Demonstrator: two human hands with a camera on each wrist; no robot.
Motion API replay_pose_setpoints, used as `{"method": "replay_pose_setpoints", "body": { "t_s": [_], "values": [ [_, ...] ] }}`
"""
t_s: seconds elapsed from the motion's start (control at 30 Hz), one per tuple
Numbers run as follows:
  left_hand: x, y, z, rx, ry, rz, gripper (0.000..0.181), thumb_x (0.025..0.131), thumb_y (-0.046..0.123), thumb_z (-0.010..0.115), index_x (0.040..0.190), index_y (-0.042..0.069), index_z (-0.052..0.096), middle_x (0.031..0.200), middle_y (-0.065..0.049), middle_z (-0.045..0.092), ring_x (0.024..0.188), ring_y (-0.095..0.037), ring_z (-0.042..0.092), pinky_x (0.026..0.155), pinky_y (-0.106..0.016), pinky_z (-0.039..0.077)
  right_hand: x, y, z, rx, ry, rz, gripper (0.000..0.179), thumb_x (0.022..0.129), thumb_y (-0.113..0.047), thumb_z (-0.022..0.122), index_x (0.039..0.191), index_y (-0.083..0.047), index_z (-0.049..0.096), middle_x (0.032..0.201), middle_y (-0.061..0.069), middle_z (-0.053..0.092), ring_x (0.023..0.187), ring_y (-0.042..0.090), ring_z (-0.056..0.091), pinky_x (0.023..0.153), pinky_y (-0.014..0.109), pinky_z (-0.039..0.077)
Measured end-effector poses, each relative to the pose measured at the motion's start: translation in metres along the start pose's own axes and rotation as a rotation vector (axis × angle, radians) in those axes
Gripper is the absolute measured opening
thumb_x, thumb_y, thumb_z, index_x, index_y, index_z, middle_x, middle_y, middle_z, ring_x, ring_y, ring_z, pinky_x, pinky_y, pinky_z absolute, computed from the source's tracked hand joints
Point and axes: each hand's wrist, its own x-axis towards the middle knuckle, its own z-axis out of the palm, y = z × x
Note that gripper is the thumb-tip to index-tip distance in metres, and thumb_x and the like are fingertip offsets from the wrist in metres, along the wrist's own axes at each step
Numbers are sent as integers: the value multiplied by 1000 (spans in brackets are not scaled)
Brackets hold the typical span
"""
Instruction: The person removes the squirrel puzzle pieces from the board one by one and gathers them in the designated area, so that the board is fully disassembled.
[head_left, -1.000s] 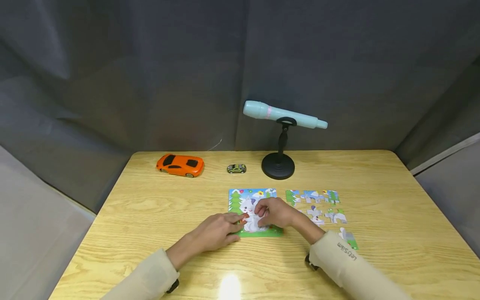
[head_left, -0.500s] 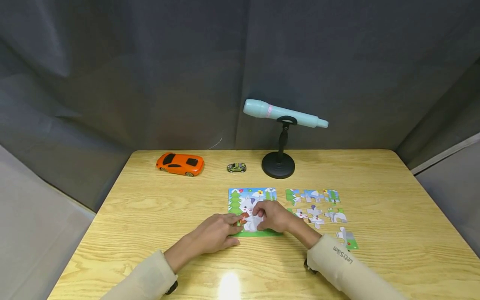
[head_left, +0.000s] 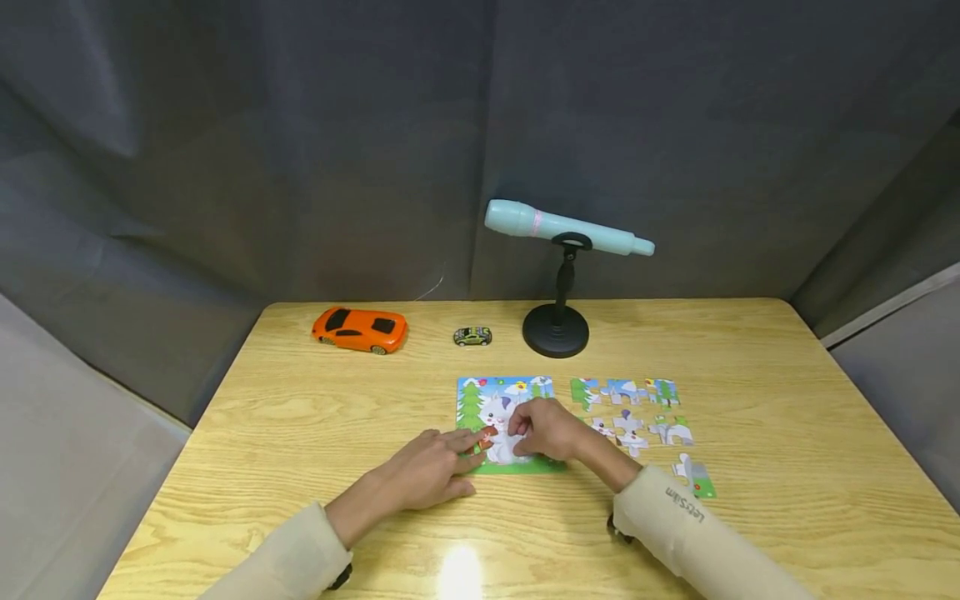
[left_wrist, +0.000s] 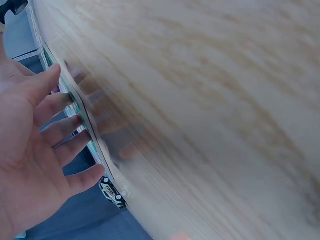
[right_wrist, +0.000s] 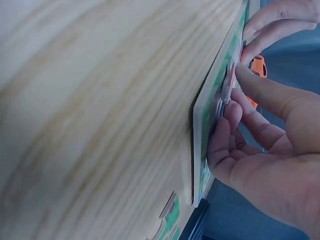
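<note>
A square puzzle board showing a white bunny-like animal, green trees and blue sky lies on the wooden table. Fingertips of my left hand rest on its lower left, over the red-brown part of the picture, with the fingers stretched out. From the right, my right hand reaches over the board with curled fingers. In the right wrist view its thumb and fingers pinch a puzzle piece low on the board's surface; most of that piece is hidden by the fingers.
Several loose puzzle pieces lie in rows right of the board, one grey-and-green piece nearest me. Along the back stand an orange toy car, a small patterned toy car and a light blue microphone on a black stand.
My right hand shifts slightly over the board's middle, its fingers still at the same spot. The left hand slides very slightly left. Board and loose pieces stay in place.
</note>
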Motion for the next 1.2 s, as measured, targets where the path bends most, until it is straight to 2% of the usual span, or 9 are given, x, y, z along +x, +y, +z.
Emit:
{"method": "replay_pose_setpoints", "body": {
  "t_s": [0.23,0.63,0.77,0.93,1.2],
  "values": [
    [-1,1,-1,-6,-14,-5,51,94,42,54,138,17,50,150,-6,38,138,-25,39,104,-52,41,1,-1,-2,25,-11,-11,7,81,-2,71,85,-3,67,73,3,58,56,9,49,53,20,43],
    [-2,1,-2,-17,-27,-3,50,95,41,53,139,17,49,152,-7,36,139,-25,38,104,-53,41,-6,9,-15,128,-64,-62,4,87,-5,65,87,-2,63,74,5,60,63,11,49,59,24,44],
    [-3,1,-1,-39,-19,-3,50,95,40,54,139,16,49,152,-7,36,139,-26,37,105,-53,40,-14,15,-25,169,-71,-71,5,87,-4,65,89,1,63,77,8,62,66,14,51,60,24,45],
    [-4,1,0,-68,-14,-15,50,94,41,54,137,15,51,151,-7,37,139,-26,38,105,-53,40,-27,24,-37,221,-76,-70,6,88,-3,64,90,2,63,82,15,65,69,20,57,61,31,49],
    [-1,2,-2,-80,-17,-20,50,94,39,55,137,15,50,150,-7,38,139,-26,37,107,-50,39,-50,42,-60,216,-58,-68,8,88,-5,64,90,2,63,81,14,66,66,20,56,60,31,48]
  ]
}}
